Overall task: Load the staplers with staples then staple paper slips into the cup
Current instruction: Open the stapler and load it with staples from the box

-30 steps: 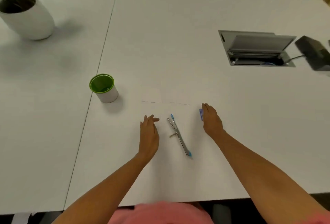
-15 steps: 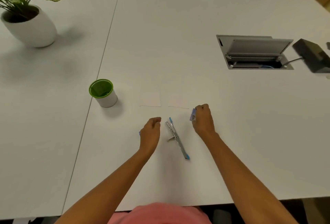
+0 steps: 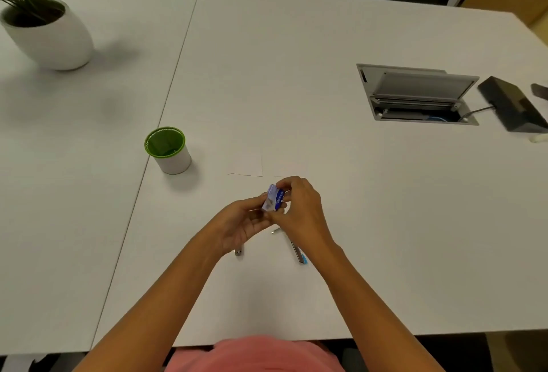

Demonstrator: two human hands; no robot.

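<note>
Pinching the staple box (image 3: 274, 201) between fingertips of left hand (image 3: 240, 225) and right hand (image 3: 299, 208), above the table (image 3: 296, 90). Next, likely feeding the open stapler (image 3: 298, 253) just beneath the box, long axis running bodyward, right hand nearer.

Figure: Bright, diffuse light from above and slightly left evenly covers the matte white table (image 3: 296, 75). Soft-edged shadows lie to the right of the round white plant pot (image 3: 50, 36) and the green-rimmed white cup (image 3: 167, 149). Wide-angle distortion bows the table's edges and seam. The small blue staple box (image 3: 274, 201), pinched between the left hand (image 3: 243, 223) and right hand (image 3: 301, 208), is slightly blurred, its print unreadable. The background beyond is dim.
</note>
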